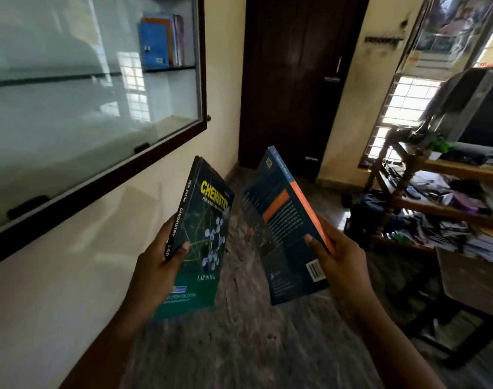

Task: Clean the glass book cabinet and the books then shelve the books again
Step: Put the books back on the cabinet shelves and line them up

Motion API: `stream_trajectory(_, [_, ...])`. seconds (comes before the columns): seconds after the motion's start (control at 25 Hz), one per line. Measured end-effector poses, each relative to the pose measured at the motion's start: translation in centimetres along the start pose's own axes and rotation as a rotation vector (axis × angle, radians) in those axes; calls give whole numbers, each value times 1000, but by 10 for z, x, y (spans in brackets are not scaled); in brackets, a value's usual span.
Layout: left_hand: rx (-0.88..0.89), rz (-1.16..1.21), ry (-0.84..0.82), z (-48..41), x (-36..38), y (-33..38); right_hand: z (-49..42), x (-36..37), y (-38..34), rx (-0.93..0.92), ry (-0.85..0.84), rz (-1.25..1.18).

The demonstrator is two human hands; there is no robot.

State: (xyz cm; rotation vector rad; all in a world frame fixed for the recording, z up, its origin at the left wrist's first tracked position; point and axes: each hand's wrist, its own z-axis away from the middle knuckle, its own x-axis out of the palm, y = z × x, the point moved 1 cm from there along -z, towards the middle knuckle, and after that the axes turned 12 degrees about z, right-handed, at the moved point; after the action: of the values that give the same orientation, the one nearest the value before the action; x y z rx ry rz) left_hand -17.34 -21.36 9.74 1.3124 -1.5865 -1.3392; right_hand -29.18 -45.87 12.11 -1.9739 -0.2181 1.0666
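Note:
My left hand point(158, 265) grips a dark green chemistry lab manual point(203, 237) by its spine, thumb on the front cover. My right hand point(338, 256) holds a blue book with an orange edge point(284, 220), back cover facing me, thumb pressed on it. Both books are tilted upright in front of me, apart from each other. The glass book cabinet point(94, 88) hangs on the wall up to my left, its sliding glass panes closed over it. Behind the glass a few books point(161, 42) stand at the right end of the upper shelf.
A dark wooden door point(293, 80) is straight ahead. On the right a wooden rack point(408, 203) carries an old television point(481, 116) and heaps of papers, with a window behind it. A wooden chair point(469, 279) stands at the lower right. Stone floor lies below.

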Motion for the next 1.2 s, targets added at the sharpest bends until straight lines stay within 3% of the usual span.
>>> stream_trajectory(0.28, [53, 45, 223, -207, 85, -6, -235, 28, 39, -157, 24, -4])
stream_trajectory(0.48, [114, 100, 403, -347, 123, 9, -410, 51, 27, -315, 6, -78])
stream_trajectory(0.8, [388, -14, 594, -562, 136, 42, -632, 135, -32, -479, -2, -304])
stream_trajectory(1.2, [699, -126, 749, -817, 117, 100, -883, 225, -166, -647, 36, -661])
